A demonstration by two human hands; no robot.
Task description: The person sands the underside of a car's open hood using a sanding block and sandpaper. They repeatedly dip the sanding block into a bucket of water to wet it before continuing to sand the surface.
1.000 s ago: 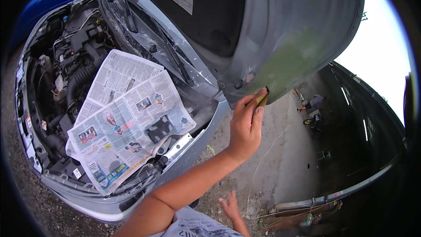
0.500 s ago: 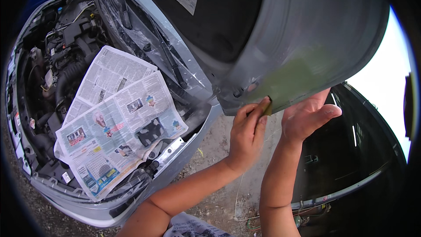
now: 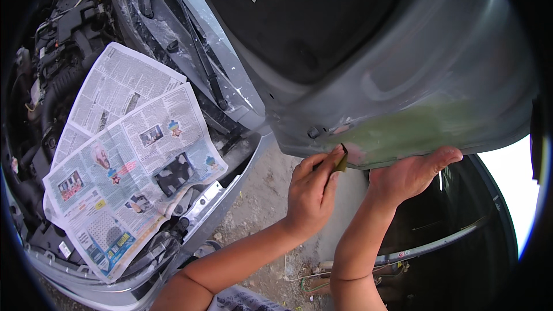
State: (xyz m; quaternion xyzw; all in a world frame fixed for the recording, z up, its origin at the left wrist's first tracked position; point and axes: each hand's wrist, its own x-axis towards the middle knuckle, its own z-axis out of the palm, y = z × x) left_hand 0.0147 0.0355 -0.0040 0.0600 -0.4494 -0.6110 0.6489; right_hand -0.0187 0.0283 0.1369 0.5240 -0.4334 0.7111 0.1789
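Note:
The raised grey car hood (image 3: 351,75) spans the upper right, its underside toward me. A patch of green and pinkish filler (image 3: 403,129) runs along its lower edge. My left hand (image 3: 314,187) pinches a small folded piece of olive sandpaper (image 3: 342,160) between thumb and fingers, right at that edge, beside the filler's left end. To its right, my right hand (image 3: 406,177) grips the hood's lower edge from below. Its thumb lies across the near side, while the other fingers are hidden behind the panel.
On the left is the exposed engine bay (image 3: 63,69), with newspaper sheets (image 3: 138,155) spread over part of it. A wiper arm (image 3: 201,55) lies beside the bay. Behind my right arm stands a dark car (image 3: 461,219). Rough ground (image 3: 253,213) shows between the vehicles.
The view has shifted, so the engine bay and newspaper sit further left. My right hand's thumb now overlaps the hood edge. My left hand keeps its pinch on the sandpaper.

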